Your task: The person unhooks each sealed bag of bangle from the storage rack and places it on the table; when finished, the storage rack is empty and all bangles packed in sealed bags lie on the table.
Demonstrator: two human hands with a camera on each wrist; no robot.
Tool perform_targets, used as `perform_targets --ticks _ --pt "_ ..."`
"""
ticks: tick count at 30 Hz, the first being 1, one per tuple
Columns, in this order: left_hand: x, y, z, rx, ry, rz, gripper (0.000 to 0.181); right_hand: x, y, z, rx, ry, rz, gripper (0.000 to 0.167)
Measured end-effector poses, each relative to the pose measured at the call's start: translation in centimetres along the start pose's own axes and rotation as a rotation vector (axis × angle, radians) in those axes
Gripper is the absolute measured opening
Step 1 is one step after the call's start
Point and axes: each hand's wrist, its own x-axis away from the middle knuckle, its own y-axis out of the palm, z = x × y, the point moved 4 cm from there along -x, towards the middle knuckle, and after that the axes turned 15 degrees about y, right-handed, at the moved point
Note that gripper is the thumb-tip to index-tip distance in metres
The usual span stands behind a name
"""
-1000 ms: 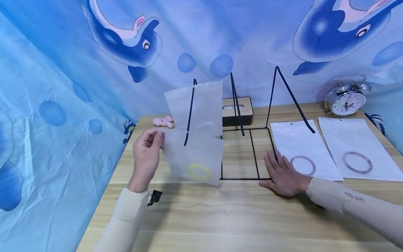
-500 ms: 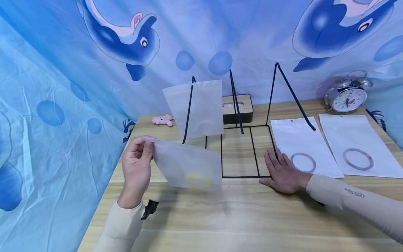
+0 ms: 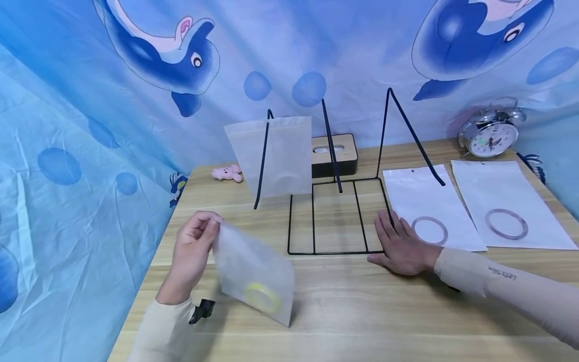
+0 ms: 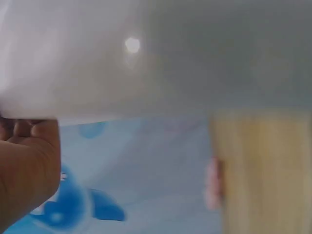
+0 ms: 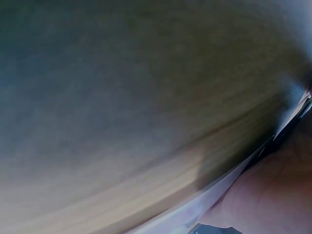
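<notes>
My left hand [image 3: 192, 251] pinches a top corner of a translucent white zip bag [image 3: 253, 269], raised over the table left of centre. A yellow ring [image 3: 263, 297] shows in the lower part of that bag. In the left wrist view the bag [image 4: 161, 58] spans the top, with the left hand [image 4: 29, 165] at its edge. My right hand [image 3: 404, 244] lies flat with fingers spread on the front right corner of a black wire rack [image 3: 336, 253]. Another translucent bag [image 3: 285, 161] hangs on the rack's left hook.
Two white bags with ring shapes, one [image 3: 413, 201] beside the rack and one [image 3: 508, 201] farther right, lie on the table. Behind stand a tissue box [image 3: 336, 163], a pink toy [image 3: 227, 173] and an alarm clock [image 3: 493, 136]. A blue dolphin-print cloth [image 3: 271, 50] hangs behind and left.
The left hand has drawn the bag with the yellow ring off the left hook area, down and toward me. The other bag still hangs there. My right hand has stayed on the rack's corner.
</notes>
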Motion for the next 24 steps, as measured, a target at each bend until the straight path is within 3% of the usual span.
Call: perform_targets --ticks 3,6,11,16,24 --pt "0.3 -0.9 -2.2 -0.203 -0.171 -0.024 0.014 -0.2 0.1 0.1 0.009 0.006 -0.009 0.099" --pt "0.4 -1.7 -4.4 -0.364 -0.315 -0.086 0.023 -0.2 0.1 0.0 0.011 0.006 -0.008 0.1" --pt "0.3 -2.5 -7.8 -0.524 -0.495 -0.175 0.024 -0.3 0.2 0.0 0.01 0.01 -0.013 0.101" --pt "-0.8 -3.5 -10.7 -0.594 -0.617 -0.124 0.028 -0.2 0.1 -0.1 -0.005 0.006 -0.005 0.1" --pt "-4.8 -4.7 -15.3 -0.604 -0.727 -0.04 0.035 0.4 -0.3 -0.4 -0.045 -0.009 0.013 0.099"
